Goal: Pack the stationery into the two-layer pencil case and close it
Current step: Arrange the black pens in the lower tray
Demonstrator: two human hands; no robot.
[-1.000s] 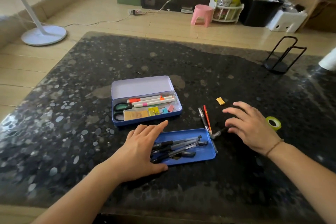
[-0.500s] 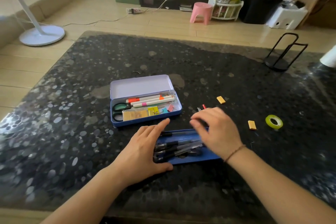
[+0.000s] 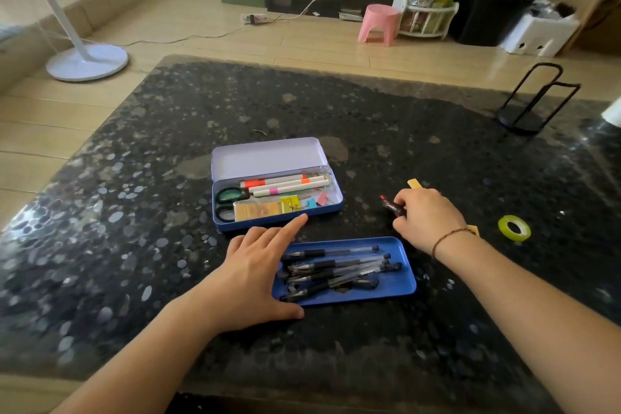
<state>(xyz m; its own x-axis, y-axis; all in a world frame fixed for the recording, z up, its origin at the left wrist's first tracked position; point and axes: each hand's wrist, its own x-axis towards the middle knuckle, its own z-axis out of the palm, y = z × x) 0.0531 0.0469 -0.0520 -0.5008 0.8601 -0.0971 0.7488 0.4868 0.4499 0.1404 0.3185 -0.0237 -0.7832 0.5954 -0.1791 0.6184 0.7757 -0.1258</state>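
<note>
Daylight, bright and even, enters from the upper left; the floor (image 3: 208,54) there is washed pale and the upper left corner is hazy. The glossy dark desk (image 3: 420,131) carries a broad whitish sheen along its far and left parts, with mottled reflections. Soft shadows lie beneath the left hand (image 3: 255,276) and both forearms. Wide-angle distortion bows the desk edges and stretches the forearms at the lower corners. Central focus is fair; the right hand (image 3: 425,217) shows slight blur.
</note>
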